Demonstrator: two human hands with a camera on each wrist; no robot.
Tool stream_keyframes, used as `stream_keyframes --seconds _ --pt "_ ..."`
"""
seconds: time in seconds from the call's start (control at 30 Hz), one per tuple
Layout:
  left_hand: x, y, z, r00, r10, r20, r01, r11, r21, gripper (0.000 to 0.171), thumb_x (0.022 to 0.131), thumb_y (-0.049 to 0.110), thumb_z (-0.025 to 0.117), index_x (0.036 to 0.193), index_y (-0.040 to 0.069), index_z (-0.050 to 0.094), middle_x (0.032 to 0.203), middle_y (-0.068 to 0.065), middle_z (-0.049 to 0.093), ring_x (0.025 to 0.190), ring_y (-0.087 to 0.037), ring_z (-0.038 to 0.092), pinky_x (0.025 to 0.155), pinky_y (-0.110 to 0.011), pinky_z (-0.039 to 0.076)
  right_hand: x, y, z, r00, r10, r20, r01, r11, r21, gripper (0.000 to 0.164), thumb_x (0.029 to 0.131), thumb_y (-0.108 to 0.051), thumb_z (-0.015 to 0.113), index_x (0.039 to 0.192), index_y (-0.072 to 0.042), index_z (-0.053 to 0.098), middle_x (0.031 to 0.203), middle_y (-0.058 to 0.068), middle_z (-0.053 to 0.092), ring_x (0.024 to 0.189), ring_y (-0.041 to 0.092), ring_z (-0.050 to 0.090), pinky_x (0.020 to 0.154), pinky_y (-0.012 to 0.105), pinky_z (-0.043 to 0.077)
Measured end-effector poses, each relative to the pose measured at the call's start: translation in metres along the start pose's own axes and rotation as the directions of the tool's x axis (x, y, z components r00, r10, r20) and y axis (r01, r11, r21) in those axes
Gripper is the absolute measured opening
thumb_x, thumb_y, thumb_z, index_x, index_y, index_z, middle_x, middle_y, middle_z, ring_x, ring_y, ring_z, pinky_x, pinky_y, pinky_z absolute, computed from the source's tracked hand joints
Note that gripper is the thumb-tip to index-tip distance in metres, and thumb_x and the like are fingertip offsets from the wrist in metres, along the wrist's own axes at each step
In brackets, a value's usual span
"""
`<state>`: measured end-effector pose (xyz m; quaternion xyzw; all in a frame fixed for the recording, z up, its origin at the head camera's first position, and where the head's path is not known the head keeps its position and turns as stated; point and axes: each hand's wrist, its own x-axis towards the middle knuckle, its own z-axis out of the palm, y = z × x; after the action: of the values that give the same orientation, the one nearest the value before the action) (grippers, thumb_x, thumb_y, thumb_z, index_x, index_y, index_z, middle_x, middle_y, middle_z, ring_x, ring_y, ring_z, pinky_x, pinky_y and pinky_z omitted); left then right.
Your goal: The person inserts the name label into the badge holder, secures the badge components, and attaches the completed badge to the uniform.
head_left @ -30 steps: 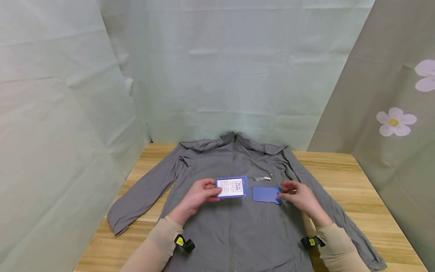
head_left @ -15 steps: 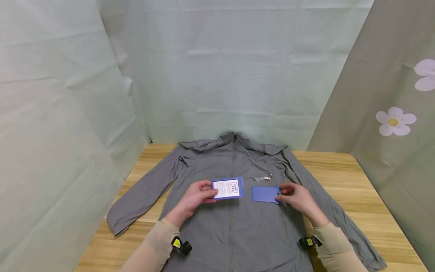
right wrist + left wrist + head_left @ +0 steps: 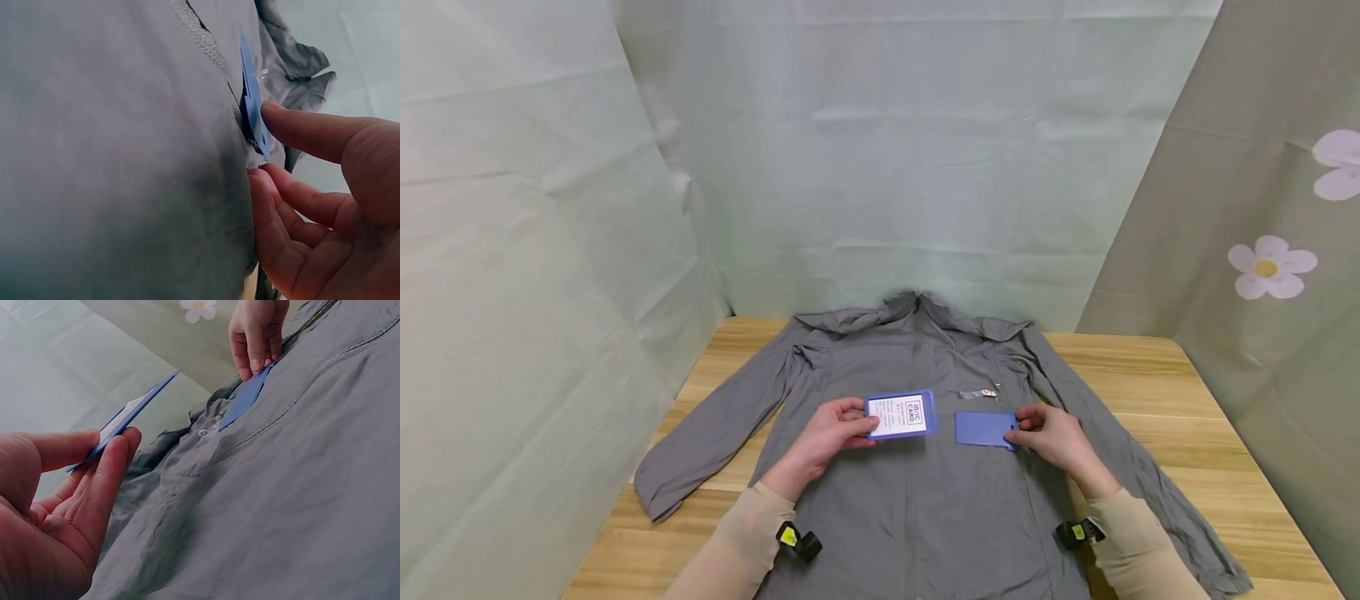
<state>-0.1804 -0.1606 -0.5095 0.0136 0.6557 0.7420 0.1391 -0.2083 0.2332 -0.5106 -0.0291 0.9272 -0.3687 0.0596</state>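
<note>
My left hand (image 3: 829,437) pinches a blue badge holder (image 3: 932,413) by its left end, thumb on top and fingers beneath. Inside its frame lies a white card (image 3: 897,417) printed "ID/IC CARD". It is held up above the grey jacket (image 3: 865,517), as the left wrist view shows. To the right, a flat blue plastic cover (image 3: 981,427) lies on the jacket's chest. My right hand (image 3: 1058,437) pinches that cover at its right end; in the right wrist view the thumb (image 3: 300,131) is on its face and the fingertips are at its edge.
A small clear strap with a metal clip (image 3: 980,393) lies on the jacket just beyond the blue cover. The jacket is spread over a wooden table (image 3: 1150,392), its sleeves out to both sides. Fabric walls (image 3: 925,167) stand behind and beside the table.
My left hand has shifted slightly left with the badge holder. My right hand has moved slightly left and its fingers have closed on the cover's right end.
</note>
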Motion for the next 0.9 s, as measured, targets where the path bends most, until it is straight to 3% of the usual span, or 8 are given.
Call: stream_keyframes --seconds 0.9 --pt "-0.0014 0.0023 0.0003 1.0 0.0 0.009 0.0 1.0 -0.007 0.025 0.098 -0.002 0.073 0.116 -0.011 0.059 0.095 -0.011 0.076 0.081 -0.017 0.075 0.074 -0.032 0.065 0.002 -0.0043 0.0029 0.999 0.043 0.003 -0.043 0.998 -0.034 0.038 0.086 -0.026 0.091 0.104 0.001 0.071 0.091 0.006 0.068 0.081 0.021 0.06 0.068 0.033 0.049"
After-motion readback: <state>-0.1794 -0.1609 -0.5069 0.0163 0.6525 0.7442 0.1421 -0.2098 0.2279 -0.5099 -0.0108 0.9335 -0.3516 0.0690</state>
